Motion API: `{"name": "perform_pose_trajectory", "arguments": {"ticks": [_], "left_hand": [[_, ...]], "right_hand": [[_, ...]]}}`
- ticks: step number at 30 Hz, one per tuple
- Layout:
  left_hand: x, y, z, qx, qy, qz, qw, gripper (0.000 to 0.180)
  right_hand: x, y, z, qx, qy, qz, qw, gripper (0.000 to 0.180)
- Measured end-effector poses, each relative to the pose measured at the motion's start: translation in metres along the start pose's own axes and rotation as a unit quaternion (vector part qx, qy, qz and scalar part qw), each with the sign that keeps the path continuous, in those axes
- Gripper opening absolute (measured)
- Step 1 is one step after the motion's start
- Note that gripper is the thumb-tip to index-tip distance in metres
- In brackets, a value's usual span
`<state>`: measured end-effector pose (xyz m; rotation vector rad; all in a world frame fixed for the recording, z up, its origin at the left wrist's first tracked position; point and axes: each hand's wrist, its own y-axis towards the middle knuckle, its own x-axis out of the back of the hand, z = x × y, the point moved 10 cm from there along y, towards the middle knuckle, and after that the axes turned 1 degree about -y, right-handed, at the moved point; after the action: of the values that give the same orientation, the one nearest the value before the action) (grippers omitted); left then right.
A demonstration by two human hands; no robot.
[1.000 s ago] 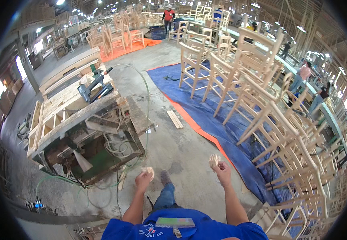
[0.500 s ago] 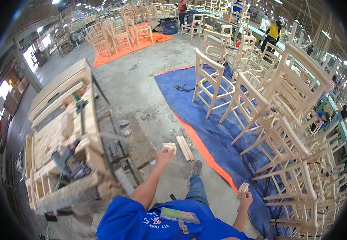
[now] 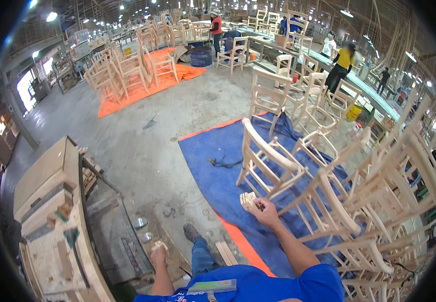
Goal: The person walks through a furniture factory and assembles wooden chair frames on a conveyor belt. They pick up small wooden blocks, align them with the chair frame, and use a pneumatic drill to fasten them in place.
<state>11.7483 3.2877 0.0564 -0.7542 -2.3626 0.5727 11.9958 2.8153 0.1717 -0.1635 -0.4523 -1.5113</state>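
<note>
My right hand (image 3: 266,214) is stretched forward over the blue tarp (image 3: 203,156), closed around a small bundle of pale wooden pieces (image 3: 248,201). Its fingers wrap the near end, and the cut ends stick out in front. Lower and to the left, my left hand (image 3: 158,258) is also closed, with small light wooden pieces (image 3: 160,245) showing above its fingers. The left hand is between the wooden workbench (image 3: 52,186) and my leg. Closest to the right hand is an unfinished wooden chair (image 3: 268,156), apart from the fingers.
More bare chair frames (image 3: 338,201) crowd the right side. Others stand on an orange tarp (image 3: 127,98) at the far left, near a blue drum (image 3: 201,56). Two wooden strips (image 3: 225,253) lie on the floor by my foot. A person in yellow (image 3: 343,59) stands farther right.
I have stepped forward, so the chairs are nearer and the workbench has slid back at the left. My right hand has swung forward; my left has dropped back. Both keep their wooden pieces.
</note>
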Motion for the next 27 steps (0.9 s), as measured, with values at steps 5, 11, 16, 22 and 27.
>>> {"name": "perform_pose_trajectory", "arguments": {"ticks": [5, 11, 16, 22, 27], "left_hand": [[-0.025, 0.146, -0.095, -0.02, 0.237, -0.09, 0.967, 0.046], [-0.103, 0.28, -0.248, -0.04, 0.033, -0.022, 0.998, 0.033], [-0.183, 0.392, -0.41, -0.09, 0.105, -0.013, 0.99, 0.034], [-0.297, 0.503, -0.552, -0.138, 0.271, -0.004, 0.953, 0.044], [-0.389, 0.574, -0.653, -0.219, 0.522, 0.044, 0.823, 0.054]], "right_hand": [[-0.116, 0.18, -0.008, -0.082, 0.11, 0.026, 0.99, 0.025], [-0.165, 0.333, -0.006, -0.16, 0.178, -0.03, 0.97, 0.017], [-0.201, 0.475, -0.046, -0.208, 0.259, -0.104, 0.937, 0.014], [-0.262, 0.685, -0.096, -0.234, 0.298, -0.146, 0.914, 0.014], [-0.274, 0.893, -0.086, -0.195, 0.289, -0.118, 0.93, 0.016]]}}
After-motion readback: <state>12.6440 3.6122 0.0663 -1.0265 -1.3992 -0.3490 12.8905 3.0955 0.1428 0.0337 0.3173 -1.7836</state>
